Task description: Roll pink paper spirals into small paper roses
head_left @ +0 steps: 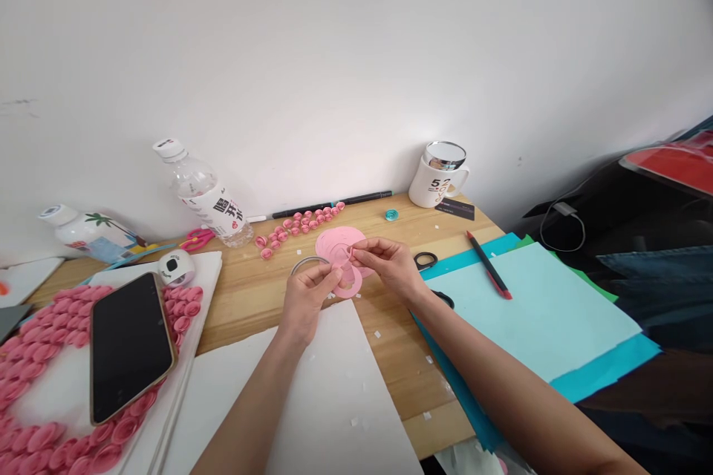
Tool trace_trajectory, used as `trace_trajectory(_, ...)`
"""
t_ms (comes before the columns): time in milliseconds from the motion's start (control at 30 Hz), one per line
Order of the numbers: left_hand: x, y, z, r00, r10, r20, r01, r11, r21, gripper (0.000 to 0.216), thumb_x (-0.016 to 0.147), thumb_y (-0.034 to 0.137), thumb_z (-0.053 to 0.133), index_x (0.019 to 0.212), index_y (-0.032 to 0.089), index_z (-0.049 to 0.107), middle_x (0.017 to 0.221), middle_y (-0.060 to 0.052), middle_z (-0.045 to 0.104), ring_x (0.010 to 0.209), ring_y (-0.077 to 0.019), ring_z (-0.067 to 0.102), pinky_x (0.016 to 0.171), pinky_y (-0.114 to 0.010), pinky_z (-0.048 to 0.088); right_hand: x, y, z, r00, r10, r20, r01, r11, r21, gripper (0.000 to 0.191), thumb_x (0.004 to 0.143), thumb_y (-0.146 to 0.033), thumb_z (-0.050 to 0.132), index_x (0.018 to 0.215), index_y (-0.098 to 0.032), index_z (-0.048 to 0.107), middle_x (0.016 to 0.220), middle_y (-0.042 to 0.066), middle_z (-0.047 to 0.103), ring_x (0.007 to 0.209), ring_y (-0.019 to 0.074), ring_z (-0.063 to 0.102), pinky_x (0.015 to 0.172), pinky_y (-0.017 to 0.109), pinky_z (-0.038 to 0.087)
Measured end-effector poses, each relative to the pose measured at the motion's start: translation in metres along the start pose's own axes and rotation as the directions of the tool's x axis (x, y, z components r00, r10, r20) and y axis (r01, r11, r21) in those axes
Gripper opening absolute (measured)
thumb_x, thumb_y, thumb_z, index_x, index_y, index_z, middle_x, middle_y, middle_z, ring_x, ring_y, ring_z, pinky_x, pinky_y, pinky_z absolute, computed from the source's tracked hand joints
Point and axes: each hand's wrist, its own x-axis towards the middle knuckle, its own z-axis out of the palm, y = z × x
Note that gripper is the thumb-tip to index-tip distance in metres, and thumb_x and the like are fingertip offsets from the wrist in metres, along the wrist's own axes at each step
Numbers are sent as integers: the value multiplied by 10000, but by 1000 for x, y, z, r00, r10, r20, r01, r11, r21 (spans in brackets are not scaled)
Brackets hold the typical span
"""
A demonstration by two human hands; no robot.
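Observation:
Over the wooden desk, my left hand [306, 298] grips a pink paper spiral [350, 291] between thumb and fingers. The fingers of my right hand [390, 263] are pinched together on the upper end of the same strip. Right behind the spiral lie flat pink paper circles [328, 236]. A grey ring-shaped thing [305, 261] shows partly beside my left fingers; what it is I cannot make out. Small rolled pink paper roses [304, 220] sit in rows further back, and a teal paper roll [392, 214] lies to their right.
A plastic bottle [209, 197], a black pen [362, 200] and a white mug [431, 182] stand or lie along the wall. At left, a phone [132, 345] rests on pink paper roses. Blue sheets [535, 319], a red-black pen [489, 266] and partly covered scissors [426, 260] are right.

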Motion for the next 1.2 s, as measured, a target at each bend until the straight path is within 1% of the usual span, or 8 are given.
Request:
trace_trajectory(133,0,-1,0,998,-48,47,49,999,-13,199,614,308,707,754,168,715,748,-38,654,712,-141,580,659,-247,483,-1,0,0,999,-29,13,29,999,-28,211,622,-311,735,776,-203,638,697,-8,657,636,133,622,650,286,501)
trace_trajectory(233,-1,1,1,996,-65,58,67,997,-28,220,597,304,719,784,187,721,758,-26,666,706,-139,587,668,-252,489,-1,0,-1,999,-45,23,46,997,-69,193,622,-306,736,746,-200,633,693,1,661,631,138,621,637,281,499)
trace_trajectory(400,-1,2,2,995,-75,73,77,996,-33,171,603,296,716,718,169,715,661,-2,626,614,-105,547,622,-232,475,-1,0,-1,998,-57,13,58,995,-80,209,617,-314,735,746,-184,636,830,40,682,683,145,626,664,285,504)
trace_trajectory(533,-1,-1,1,993,-93,76,97,994,-56,167,613,296,713,718,167,707,634,15,587,577,-82,512,610,-227,470,-1,0,-2,998,-67,-17,66,996,-66,220,599,-298,750,734,-179,624,694,12,671,624,128,611,613,261,495)
trace_trajectory(633,0,-4,0,991,-99,91,105,993,-59,170,621,298,710,725,165,702,648,16,580,578,-74,501,613,-225,469,-1,0,-2,996,-79,-41,75,993,-92,204,576,-293,763,674,-175,628,641,3,658,573,118,591,563,248,480)
trace_trajectory(700,1,-5,0,991,-98,93,104,993,-59,168,627,297,708,726,162,699,652,17,575,577,-70,498,613,-222,470,-1,-1,-1,996,-78,-45,73,992,-106,189,586,-300,756,666,-173,642,625,5,656,573,121,590,567,253,483)
trace_trajectory(900,1,-3,0,991,-102,81,107,992,-62,171,644,292,696,752,160,699,705,0,589,622,-84,522,646,-238,485,-1,-2,0,997,-75,13,76,995,-70,179,673,-309,693,797,-180,676,804,32,692,684,125,622,734,302,502)
trace_trajectory(1200,1,-3,0,990,-99,102,106,992,-65,146,644,284,695,701,150,691,623,16,546,574,-69,493,651,-245,484,-1,-1,0,995,-77,62,78,997,-20,189,626,-245,739,743,-178,606,675,-10,650,603,111,617,604,245,500)
